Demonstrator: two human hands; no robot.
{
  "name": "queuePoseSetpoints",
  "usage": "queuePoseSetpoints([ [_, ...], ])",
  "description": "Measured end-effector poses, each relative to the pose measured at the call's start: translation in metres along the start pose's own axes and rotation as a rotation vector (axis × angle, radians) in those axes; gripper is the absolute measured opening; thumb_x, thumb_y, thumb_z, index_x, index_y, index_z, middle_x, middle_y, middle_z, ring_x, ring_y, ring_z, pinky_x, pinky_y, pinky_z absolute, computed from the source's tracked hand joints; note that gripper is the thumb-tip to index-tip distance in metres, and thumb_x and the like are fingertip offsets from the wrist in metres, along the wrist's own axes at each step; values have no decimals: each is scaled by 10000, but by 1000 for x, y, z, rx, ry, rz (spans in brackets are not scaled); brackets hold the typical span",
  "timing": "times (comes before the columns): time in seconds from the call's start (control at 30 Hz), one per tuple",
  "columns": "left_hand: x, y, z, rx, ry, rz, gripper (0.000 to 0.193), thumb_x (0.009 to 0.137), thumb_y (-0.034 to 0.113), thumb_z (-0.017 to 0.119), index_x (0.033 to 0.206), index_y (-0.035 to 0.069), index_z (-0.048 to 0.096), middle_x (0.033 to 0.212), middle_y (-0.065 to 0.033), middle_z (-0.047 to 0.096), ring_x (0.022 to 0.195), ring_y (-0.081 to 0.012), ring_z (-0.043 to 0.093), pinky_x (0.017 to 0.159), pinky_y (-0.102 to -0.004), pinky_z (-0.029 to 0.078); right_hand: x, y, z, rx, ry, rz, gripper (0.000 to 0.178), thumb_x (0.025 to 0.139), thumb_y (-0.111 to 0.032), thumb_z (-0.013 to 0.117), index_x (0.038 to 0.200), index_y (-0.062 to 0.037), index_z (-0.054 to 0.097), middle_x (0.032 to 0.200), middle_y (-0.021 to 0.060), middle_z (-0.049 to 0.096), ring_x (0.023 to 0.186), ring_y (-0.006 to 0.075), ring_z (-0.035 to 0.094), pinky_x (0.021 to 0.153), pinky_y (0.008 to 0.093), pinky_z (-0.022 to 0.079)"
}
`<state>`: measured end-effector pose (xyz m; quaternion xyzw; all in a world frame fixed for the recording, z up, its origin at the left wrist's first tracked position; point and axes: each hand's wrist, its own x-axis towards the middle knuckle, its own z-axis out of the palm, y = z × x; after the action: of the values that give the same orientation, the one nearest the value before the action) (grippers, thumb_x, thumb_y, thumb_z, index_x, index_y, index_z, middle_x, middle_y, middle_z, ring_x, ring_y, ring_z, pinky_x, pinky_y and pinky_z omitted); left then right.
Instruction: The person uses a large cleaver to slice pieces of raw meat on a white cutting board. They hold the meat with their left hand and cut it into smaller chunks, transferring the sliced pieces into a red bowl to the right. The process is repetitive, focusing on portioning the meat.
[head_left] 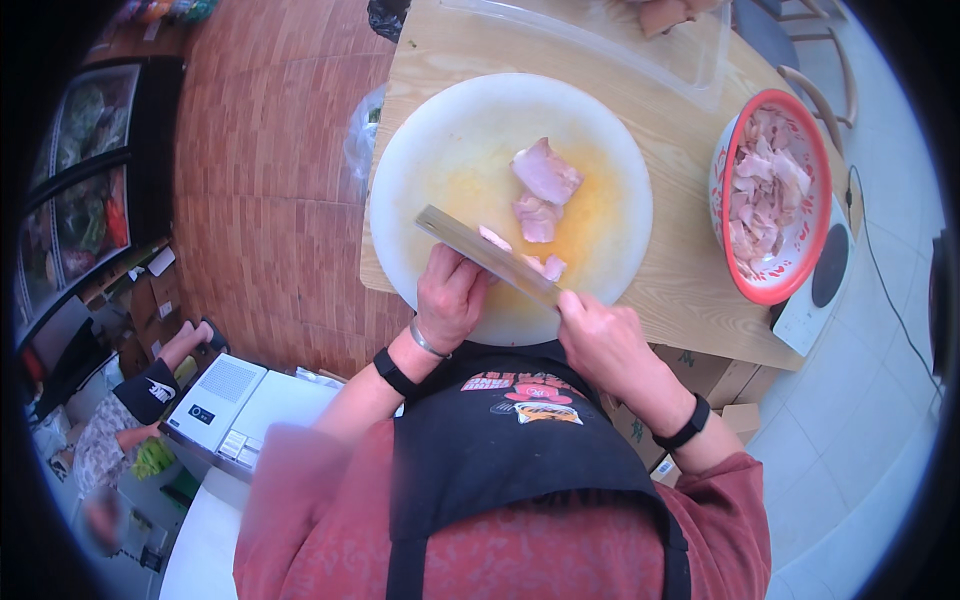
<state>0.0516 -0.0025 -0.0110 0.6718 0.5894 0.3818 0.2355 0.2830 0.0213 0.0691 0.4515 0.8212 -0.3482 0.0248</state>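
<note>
Gripping cleaver (pixel 485 251) diagonally in right hand (pixel 605 343); with left hand (pixel 450 295) curled, cannot tell around what; facing small meat pieces (pixel 546 267) beyond cleaver.

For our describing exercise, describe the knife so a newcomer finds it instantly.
On the wooden table lies a round white cutting board. Over its near half slants the knife, held in the right hand: straight and metallic, unlike the pink meat.

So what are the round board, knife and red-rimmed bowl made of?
Round board: probably plastic, matte white with yellowish stains, no wood grain. Knife: likely steel; greyish blade with metallic sheen. Bowl: perhaps enamelled metal, glossy with red patterning, though plastic is possible.
</note>
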Motion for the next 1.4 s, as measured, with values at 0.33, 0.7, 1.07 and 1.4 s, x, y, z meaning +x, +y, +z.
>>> queuePoseSetpoints([
  [0.33, -4, -2, 1, -13, 32, 42, 243, 752, -79, 724, 981, 1, 736, 1070, -131, 685, 987, -336, 670, 827, -400, 562, 58, 10, 22, 168, 254, 49, 173, 883, -57, 647, 1021, -33, 546, 823, 213, 696, 705, 390, 704, 603, 489, 562],
  [0.7, -3, 2, 2, -14, 38, -7, 242, 771, -73, 738, 1005, -13, 727, 1053, -156, 669, 954, -366, 644, 811, -420, 553, -12, 1, -14, -27, 8, -32, 145, 871, -72, 673, 964, -56, 562, 791, 125, 635, 666, 334, 689, 561, 450, 552],
  [1.07, -3, 0, 5, -51, 29, 9, 226, 764, -71, 736, 974, 10, 746, 1036, -123, 681, 961, -325, 664, 812, -401, 557, 83, 1, 31, 118, 116, -83, 148, 930, -71, 609, 1045, -31, 526, 809, 202, 650, 729, 419, 674, 655, 516, 549],
  [1.4, -10, 0, 3, 13, 43, -13, 218, 758, -69, 742, 966, -3, 731, 1038, -137, 670, 935, -344, 651, 788, -408, 554, 1, -1, -16, -29, 37, -71, 133, 877, -68, 660, 974, -59, 570, 780, 150, 645, 662, 342, 688, 563, 451, 545],
])
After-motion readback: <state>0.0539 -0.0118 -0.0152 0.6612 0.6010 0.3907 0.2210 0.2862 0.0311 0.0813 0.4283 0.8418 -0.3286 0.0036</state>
